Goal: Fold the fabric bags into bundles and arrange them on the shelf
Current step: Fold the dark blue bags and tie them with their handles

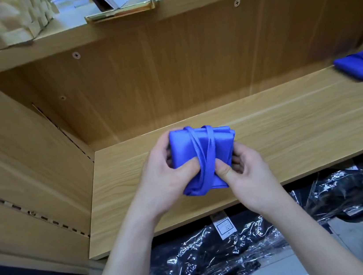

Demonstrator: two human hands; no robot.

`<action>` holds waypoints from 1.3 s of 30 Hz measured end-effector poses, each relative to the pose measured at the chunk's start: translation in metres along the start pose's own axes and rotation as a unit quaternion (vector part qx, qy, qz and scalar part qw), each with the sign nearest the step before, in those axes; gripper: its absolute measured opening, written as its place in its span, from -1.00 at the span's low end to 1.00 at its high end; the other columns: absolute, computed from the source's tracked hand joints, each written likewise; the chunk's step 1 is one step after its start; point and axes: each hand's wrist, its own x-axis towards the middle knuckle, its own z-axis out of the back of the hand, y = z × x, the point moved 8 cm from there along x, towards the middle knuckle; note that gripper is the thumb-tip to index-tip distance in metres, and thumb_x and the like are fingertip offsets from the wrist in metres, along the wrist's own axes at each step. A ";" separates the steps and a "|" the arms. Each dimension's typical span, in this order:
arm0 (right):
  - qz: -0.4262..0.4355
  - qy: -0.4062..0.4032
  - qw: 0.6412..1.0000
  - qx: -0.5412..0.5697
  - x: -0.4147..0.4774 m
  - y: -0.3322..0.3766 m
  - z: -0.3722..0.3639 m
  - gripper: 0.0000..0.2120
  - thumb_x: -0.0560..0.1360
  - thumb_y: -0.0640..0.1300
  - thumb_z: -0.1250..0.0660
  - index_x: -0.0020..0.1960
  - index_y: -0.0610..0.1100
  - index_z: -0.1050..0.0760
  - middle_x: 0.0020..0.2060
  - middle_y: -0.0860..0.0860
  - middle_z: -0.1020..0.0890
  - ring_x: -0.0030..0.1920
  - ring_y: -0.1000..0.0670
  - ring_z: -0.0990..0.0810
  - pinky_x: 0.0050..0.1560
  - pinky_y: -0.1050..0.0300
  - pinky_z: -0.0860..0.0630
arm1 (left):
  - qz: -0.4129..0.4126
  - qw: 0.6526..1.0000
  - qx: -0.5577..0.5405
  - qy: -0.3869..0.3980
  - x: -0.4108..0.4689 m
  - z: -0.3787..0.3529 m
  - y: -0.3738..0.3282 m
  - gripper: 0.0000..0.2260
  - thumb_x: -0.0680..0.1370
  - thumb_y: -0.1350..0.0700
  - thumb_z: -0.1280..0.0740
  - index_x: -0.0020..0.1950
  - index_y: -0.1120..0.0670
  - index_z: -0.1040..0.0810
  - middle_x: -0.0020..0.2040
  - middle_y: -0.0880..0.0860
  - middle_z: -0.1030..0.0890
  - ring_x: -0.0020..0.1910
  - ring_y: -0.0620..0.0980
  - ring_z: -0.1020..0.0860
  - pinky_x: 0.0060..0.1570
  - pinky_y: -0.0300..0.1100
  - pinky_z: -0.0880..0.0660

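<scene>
just above the wooden shelf board, mid-left of the bay, the folded blue bag bundle is held up btwn both hands, not set down yet as far as i can tell. left hand grips its left edge, thumb pressed on the front face, fingers curled round behind. right hand pinches the lower right corner, thumb on top next to the straps, fingers tucked under. straps run over the front of the bundle, top to bottom, w/ a loop bunched at the near edge. fabric looks thin, satiny, v light & soft. prob slippery too, so the folds will want to spring open w/o pressure. best hold imo: thumbs over the straps, fingers behind, squeeze flat; don't lift by a strap alone. a second blue bundle lies on the board far right, well apart. plastic-wrapped dark goods sit below the shelf.
</scene>
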 end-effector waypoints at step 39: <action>-0.050 -0.175 0.977 0.110 -0.048 0.005 0.091 -0.60 0.54 -0.32 -0.30 0.26 0.06 -0.38 -0.01 0.00 -0.70 -0.05 -0.06 -0.69 -0.19 0.00 -0.61 | 0.096 0.978 -0.170 0.074 -0.019 -0.084 0.025 -0.42 0.38 0.11 -0.53 0.35 0.03 -0.40 0.08 0.07 -0.68 0.01 0.02 -0.66 0.04 -0.07 -0.58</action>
